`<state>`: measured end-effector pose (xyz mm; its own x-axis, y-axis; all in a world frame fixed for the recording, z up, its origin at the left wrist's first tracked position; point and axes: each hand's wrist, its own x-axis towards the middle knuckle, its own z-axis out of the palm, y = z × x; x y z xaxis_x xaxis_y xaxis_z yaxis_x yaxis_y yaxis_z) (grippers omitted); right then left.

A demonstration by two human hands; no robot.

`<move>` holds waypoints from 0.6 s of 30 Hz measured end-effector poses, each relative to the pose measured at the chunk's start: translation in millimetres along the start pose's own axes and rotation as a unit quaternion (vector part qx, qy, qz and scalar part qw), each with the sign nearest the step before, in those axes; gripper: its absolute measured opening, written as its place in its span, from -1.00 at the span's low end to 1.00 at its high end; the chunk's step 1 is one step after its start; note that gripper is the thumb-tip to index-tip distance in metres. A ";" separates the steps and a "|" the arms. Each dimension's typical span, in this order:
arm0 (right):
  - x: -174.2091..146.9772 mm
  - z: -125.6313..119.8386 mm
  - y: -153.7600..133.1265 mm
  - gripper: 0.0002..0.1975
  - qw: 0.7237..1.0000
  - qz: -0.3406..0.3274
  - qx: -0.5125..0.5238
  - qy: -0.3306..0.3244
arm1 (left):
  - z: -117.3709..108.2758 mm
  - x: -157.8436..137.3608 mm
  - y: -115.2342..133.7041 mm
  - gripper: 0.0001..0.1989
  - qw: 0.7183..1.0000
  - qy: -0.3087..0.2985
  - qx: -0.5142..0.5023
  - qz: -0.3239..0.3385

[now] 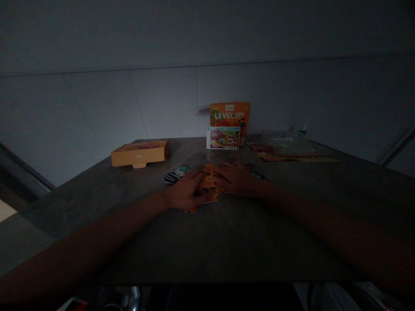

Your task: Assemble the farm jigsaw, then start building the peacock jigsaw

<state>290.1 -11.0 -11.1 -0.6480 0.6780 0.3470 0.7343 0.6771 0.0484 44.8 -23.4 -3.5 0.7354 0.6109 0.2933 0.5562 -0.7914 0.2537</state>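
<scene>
Table (227, 242) (grey, dim) below tiled wall (162, 99)

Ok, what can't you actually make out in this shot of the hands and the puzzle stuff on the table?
Head view only, very dim:
- Orange puzzle pieces: partly covered by the left hand and right hand; their print is unreadable, and whether either hand grips one is unclear.
- Dark pieces: too small and dark to read.
- Clear plastic bag by the flat sheet: contents lost in the gloom.
- Items below the table's near edge: cut off by the frame.

pieces (209, 183) on table (227, 242), box (140, 153) left
</scene>
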 end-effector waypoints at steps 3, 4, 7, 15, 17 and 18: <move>-1.1 0.4 -1.4 -0.58 1.000 0.026 0.007 0.015 | -1.2 0.2 -1.0 -0.36 0.999 0.019 -0.018 -0.018; -1.1 1.8 -1.4 -0.56 0.999 0.033 0.009 0.013 | -1.5 1.0 -1.2 -0.35 0.999 0.023 -0.023 -0.022; 0.0 5.2 -0.2 -0.50 0.999 0.043 0.015 -0.018 | -2.0 4.5 -2.4 -0.32 0.999 0.015 -0.038 -0.029; 0.0 -6.2 1.1 -0.48 0.998 0.048 0.006 -0.029 | -1.9 9.9 -6.6 -0.31 0.992 -0.017 -0.106 -0.063; -0.3 -4.6 0.7 -0.46 0.998 0.048 -0.004 -0.036 | -2.2 13.0 -6.2 -0.29 0.990 -0.013 -0.115 -0.076; -0.1 -2.9 0.7 -0.44 0.998 0.048 -0.013 -0.043 | -2.3 14.8 -6.2 -0.29 0.990 -0.015 -0.119 -0.081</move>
<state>291.3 -11.4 -8.4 -0.5885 0.7620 0.2702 0.7980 0.6012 0.0425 51.4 -9.5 1.4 0.6572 0.7252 0.2052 0.5632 -0.6535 0.5057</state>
